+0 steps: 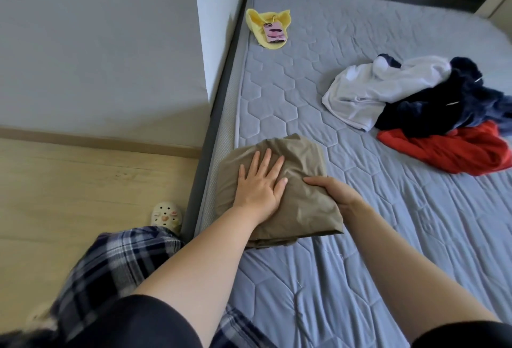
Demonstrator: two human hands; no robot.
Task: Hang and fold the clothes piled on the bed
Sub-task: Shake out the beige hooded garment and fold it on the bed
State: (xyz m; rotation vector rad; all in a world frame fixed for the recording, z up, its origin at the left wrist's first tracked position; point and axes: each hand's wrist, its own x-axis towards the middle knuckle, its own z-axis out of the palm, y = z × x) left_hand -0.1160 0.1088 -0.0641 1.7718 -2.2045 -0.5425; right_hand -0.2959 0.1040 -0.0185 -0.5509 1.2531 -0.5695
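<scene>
1. Left hand (260, 184): fingers spread, palm pressing flat on top of the folded tan garment (302, 154).
2. Right hand (332, 192): fingers curled round the garment's right edge, thumb on top.
3. Folded tan garment: on the bed (360, 237) by its left edge, directly under both hands, with its long axis running near to far.
4. Red garment (454, 151), navy garment (443, 104), white garment (368, 93): unfolded heap, well apart, beyond and rightward; the right hand is nearer, so it probably reaches next.
5. Yellow cloth (256, 19) with pink tag (273, 32): far left edge.
</scene>
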